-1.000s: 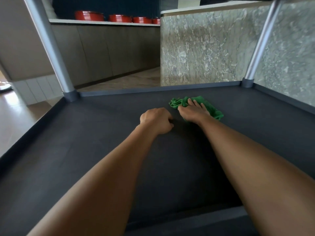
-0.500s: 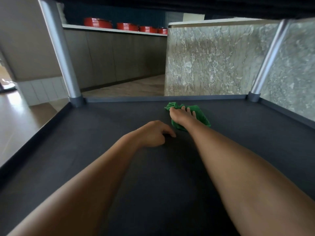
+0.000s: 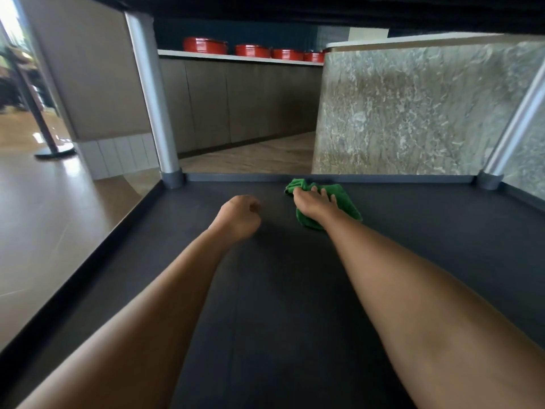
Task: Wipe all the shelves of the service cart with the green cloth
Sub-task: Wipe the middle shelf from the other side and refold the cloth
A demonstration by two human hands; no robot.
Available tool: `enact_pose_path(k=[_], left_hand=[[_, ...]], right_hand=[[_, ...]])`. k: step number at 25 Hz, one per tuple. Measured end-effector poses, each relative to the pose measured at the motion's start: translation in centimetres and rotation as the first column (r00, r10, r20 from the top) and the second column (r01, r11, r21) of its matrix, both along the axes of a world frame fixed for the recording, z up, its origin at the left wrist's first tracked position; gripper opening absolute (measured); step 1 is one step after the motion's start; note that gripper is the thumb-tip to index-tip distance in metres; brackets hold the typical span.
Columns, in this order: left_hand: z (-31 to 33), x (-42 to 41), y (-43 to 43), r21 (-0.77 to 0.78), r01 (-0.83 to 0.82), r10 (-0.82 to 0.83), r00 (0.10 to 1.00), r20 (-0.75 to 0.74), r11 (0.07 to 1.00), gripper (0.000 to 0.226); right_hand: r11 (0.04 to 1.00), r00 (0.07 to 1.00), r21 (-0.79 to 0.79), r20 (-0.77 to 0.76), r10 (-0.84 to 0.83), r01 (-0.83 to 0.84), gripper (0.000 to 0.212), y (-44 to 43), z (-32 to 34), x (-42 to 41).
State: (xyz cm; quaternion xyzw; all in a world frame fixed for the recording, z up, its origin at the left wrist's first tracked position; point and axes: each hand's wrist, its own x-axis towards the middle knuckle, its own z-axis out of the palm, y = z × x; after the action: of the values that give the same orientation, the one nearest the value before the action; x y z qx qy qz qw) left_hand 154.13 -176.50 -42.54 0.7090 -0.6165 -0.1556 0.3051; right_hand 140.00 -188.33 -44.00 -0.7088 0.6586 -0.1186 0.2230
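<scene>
Under right hand (image 3: pixel 315 203), green cloth (image 3: pixel 348 208) half-hidden

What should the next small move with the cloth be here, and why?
Probably slide the green cloth rightward along the far rim. The right hand presses it on the shelf right at that rim, so it cannot go further forward. Dark shelf stretches from there to the right corner post, and the left hand rests fisted on the other side.
</scene>
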Motion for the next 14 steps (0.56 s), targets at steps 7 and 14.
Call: enact_pose_path(k=[7, 14], left_hand=[[0.1, 1.3, 1.0, -0.008, -0.120, 0.116, 0.970, -0.214, 0.993, 0.048], [0.0, 4.2, 2.6, 0.028, -0.232, 0.226, 0.903, -0.366, 0.972, 0.047]], right_hand=[[0.989, 0.987, -0.009, 0.055, 0.149, -0.149, 0.066, 1.1, -0.1, 4.1], [0.972, 0.971, 0.010, 0.058, 0.233, -0.234, 0.066, 3.3, 0.1, 8.9]])
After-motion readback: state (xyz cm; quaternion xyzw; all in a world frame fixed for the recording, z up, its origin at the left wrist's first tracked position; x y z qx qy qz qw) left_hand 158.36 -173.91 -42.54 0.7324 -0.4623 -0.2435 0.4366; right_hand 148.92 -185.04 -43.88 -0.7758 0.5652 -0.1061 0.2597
